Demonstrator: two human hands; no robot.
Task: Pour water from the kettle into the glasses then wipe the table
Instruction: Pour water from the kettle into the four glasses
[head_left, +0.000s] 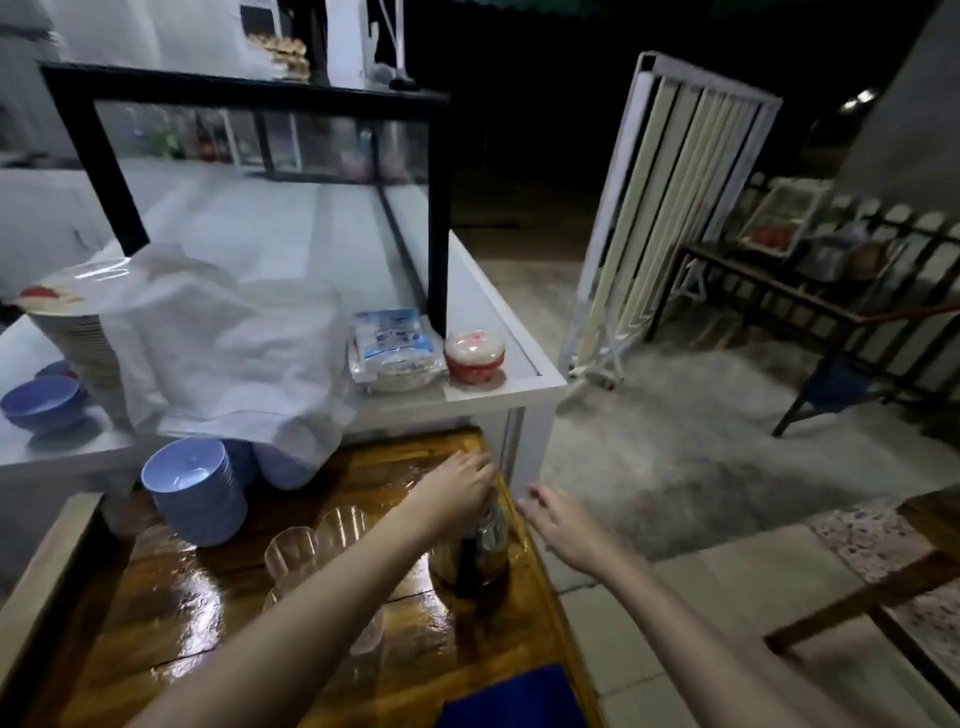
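Observation:
A clear kettle (485, 558) with dark liquid and a black handle stands near the right edge of the glossy wooden table (208, 613). My left hand (460, 486) is closed over the kettle's top. My right hand (553, 519) hovers open just right of the kettle, past the table's edge, touching nothing. Clear ribbed glasses stand left of the kettle: one (291, 551), one behind it (340, 522), and another (371, 631) partly hidden under my left forearm. A blue cloth (511, 699) lies at the table's near edge.
A stack of blue bowls (195, 496) stands at the table's back left. Behind it a white counter (498, 387) carries a glass display case, a white cloth, stacked plates, a packet and a red-lidded tub. Right of the table are pavement, a white gate and wooden benches.

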